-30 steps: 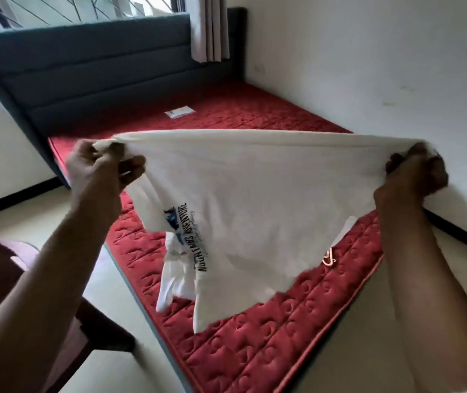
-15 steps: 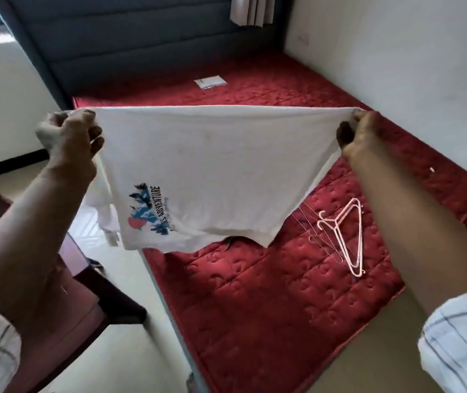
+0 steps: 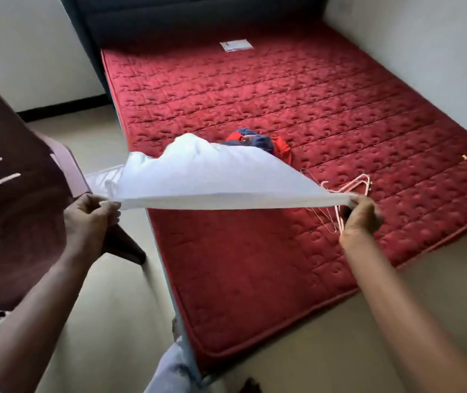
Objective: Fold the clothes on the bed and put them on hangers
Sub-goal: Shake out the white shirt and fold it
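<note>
Head view: shirt dropped and swung out. Half a second ago the white shirt (image 3: pixel 212 180) hung as a flat sheet in front of the chest with the print facing the camera. Now both hands are lower and the cloth billows forward, print out of sight.

Left hand (image 3: pixel 90 217) pinches one end of the near hem and right hand (image 3: pixel 361 215) grips the other, both closed on cloth. They are spread wide, so the hem is pulled into a taut straight band. Likely reason: a flick to lay the shirt flat on the bed (image 3: pixel 340 109) for folding, with tension keeping the edge straight.

The shirt is airborne over the near left part of the mattress, its left end overhanging the floor (image 3: pixel 113 293) beside the bed. Can't tell if the far edge touches the mattress yet.

Around it:
- hangers (image 3: pixel 354 186), thin wire and pink, lie on the mattress just beside the right hand, partly under the shirt's right corner. They sit in the landing zone, so the cloth may drape over them.
- pile of clothes (image 3: pixel 258 141), red and blue, lies just past the billow. Far edge may land on it.
- dark chair (image 3: pixel 14 165) stands on the floor near the left hand, with little room on that side.
- white label (image 3: pixel 236 46) sits near the headboard (image 3: pixel 198 12), well clear.

Folding not started, nothing on a hanger yet.
</note>
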Demonstrator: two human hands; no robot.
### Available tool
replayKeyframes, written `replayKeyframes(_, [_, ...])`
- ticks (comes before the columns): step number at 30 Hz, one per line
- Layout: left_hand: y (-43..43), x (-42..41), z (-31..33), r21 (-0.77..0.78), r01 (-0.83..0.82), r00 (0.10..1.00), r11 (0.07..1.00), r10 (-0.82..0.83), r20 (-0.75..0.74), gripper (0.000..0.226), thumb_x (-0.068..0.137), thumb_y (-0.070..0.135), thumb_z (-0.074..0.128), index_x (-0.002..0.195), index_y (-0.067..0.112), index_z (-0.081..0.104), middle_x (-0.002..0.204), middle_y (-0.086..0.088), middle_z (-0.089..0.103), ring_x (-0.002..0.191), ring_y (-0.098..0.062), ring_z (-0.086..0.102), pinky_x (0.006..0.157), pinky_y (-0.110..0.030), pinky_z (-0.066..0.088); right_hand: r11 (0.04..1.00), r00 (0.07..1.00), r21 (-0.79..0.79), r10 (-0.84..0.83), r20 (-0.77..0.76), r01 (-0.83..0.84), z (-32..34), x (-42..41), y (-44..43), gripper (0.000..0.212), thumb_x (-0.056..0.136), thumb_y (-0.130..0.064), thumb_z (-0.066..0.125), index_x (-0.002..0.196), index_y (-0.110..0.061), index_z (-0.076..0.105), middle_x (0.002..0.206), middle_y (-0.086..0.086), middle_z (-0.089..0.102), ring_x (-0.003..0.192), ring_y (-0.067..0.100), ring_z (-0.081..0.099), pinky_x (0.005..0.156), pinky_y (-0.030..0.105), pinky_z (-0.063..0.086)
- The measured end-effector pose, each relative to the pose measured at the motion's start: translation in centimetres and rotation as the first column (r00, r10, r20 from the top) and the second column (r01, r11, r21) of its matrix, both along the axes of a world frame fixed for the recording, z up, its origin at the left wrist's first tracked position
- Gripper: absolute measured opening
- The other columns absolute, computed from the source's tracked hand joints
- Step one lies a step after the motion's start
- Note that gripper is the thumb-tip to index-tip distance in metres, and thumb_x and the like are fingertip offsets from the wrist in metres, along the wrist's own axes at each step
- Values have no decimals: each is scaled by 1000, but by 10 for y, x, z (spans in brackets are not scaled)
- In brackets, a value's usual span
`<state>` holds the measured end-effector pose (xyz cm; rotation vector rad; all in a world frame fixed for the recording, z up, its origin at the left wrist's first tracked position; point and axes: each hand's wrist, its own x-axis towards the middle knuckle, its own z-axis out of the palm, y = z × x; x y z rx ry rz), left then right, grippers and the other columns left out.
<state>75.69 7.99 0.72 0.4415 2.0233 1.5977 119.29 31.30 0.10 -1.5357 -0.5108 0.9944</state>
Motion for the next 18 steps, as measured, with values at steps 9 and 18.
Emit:
replayKeyframes(9, [-128,84,-125,-419,175,985,891,-159,74,12,83,2,82,85,4,71,83,-20,74,74,-28,70,83,-40,62,901,842,-397,345,414,-174,-149,124,-135,19,79,-18,68,93,-9,78,81,3,71,70,19,61,65,27,52])
replayKeyframes(18, [-186,102,-107,-655,255,943,712,-333,6,11,72,35,82,80,33,74,67,0,76,73,-27,77,81,-58,63,776,648,-616,540,537,-135,-143,155,-194,25,82,-10,52,90,-7,76,89,21,73,76,35,57,71,33,42])
